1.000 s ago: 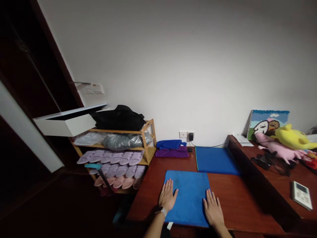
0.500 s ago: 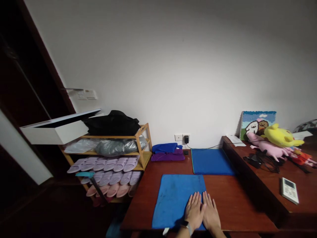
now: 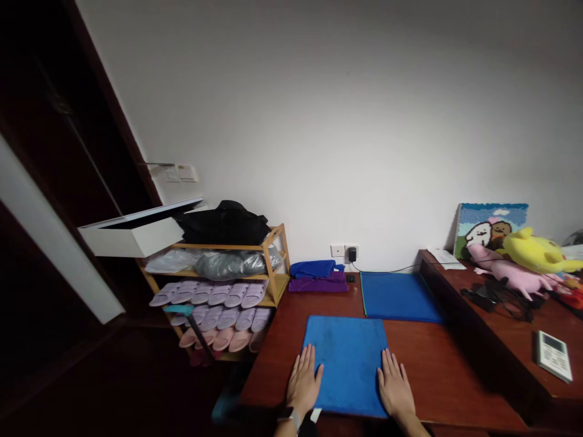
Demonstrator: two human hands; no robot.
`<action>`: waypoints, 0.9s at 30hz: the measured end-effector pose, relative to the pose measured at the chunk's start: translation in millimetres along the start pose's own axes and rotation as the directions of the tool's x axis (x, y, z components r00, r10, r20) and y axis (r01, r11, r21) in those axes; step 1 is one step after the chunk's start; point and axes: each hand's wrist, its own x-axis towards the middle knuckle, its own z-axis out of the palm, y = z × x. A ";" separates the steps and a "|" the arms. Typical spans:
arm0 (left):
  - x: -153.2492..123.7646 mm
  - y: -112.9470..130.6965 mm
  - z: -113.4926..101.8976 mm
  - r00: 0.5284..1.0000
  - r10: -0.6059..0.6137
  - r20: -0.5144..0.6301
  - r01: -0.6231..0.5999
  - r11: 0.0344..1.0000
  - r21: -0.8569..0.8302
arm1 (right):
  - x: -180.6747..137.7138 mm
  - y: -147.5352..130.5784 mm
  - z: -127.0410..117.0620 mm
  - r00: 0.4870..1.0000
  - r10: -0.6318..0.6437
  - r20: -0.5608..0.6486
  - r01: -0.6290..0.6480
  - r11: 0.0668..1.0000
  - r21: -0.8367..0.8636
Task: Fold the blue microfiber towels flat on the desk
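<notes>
A light blue cloth [image 3: 348,364] lies spread flat near the front edge of the brown table [image 3: 437,358]. My left hand [image 3: 304,382] rests flat over the cloth's left edge, fingers stretched out and pointing away from me. Along the right edge lies my right hand [image 3: 396,382], also flat with its fingers extended. Neither hand holds anything. A small white tag shows at the cloth's front edge, beside my left wrist. Farther back on the table is a darker blue cloth [image 3: 401,295] lying flat, with a green edge on its left side.
Folded blue and purple cloths [image 3: 317,281] sit at the table's back left. A charger [image 3: 352,254] is plugged in above. The raised surface on the right bears plush toys [image 3: 514,270] and a white remote-like device [image 3: 554,355]. A slipper rack [image 3: 268,267] stands left.
My left hand has moved from beside my right hand to the cloth's left edge. My right hand stays at the right edge. The view has shifted slightly left.
</notes>
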 end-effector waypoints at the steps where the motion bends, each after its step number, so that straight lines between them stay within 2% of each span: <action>1: -1.0 0.9 0.0 1.000 -0.003 -0.001 0.003 1.000 -0.003 | 0.4 0.9 -1.0 1.000 -0.001 0.008 0.001 1.000 0.012; 4: -2.0 6.2 -0.7 1.000 -0.007 -0.011 0.007 1.000 -0.012 | -3.1 5.2 -3.1 1.000 -0.002 -0.009 0.002 0.998 0.067; 8: -2.1 8.3 -1.2 1.000 -0.001 -0.027 0.001 1.000 -0.015 | -21.9 12.2 2.6 0.992 -0.051 -0.114 0.061 0.994 0.087; 13: 0.3 2.3 -4.9 1.000 0.003 -0.007 -0.003 1.000 0.000 | -42.8 15.3 15.4 0.993 -0.102 -0.063 0.103 0.994 0.017; 16: 2.9 11.6 -9.5 1.000 -0.016 -0.021 0.017 1.000 0.013 | -43.8 13.3 17.5 0.992 -0.104 -0.070 0.105 0.994 0.009; 18: 1.6 34.7 -11.0 0.998 -0.022 -0.055 0.022 1.000 -0.005 | -42.6 12.1 17.1 0.992 -0.103 -0.077 0.105 0.994 0.024; 19: -0.7 52.0 -10.6 0.997 0.011 -0.070 -0.013 0.999 -0.029 | -42.1 11.9 16.9 0.992 -0.102 -0.080 0.104 0.994 0.031; 21: -8.2 94.0 -7.1 0.983 0.164 -0.084 -0.172 0.980 -0.098 | -41.9 12.8 16.6 0.991 -0.104 -0.090 0.108 0.993 0.043; 23: -17.0 136.8 -0.9 0.936 0.346 -0.070 -0.352 0.920 -0.172 | -42.2 14.9 17.0 0.988 -0.119 -0.098 0.125 0.990 0.058; 24: -20.7 154.5 2.7 0.915 0.400 -0.059 -0.403 0.892 -0.206 | -42.4 16.1 17.4 0.987 -0.131 -0.098 0.137 0.988 0.065; 26: -24.9 176.5 9.5 0.905 0.424 -0.031 -0.418 0.873 -0.251 | -42.1 18.1 18.5 0.984 -0.151 -0.093 0.158 0.985 0.071; 27: -25.3 179.4 12.1 0.913 0.408 -0.018 -0.399 0.880 -0.257 | -41.7 18.7 19.2 0.984 -0.155 -0.091 0.161 0.984 0.073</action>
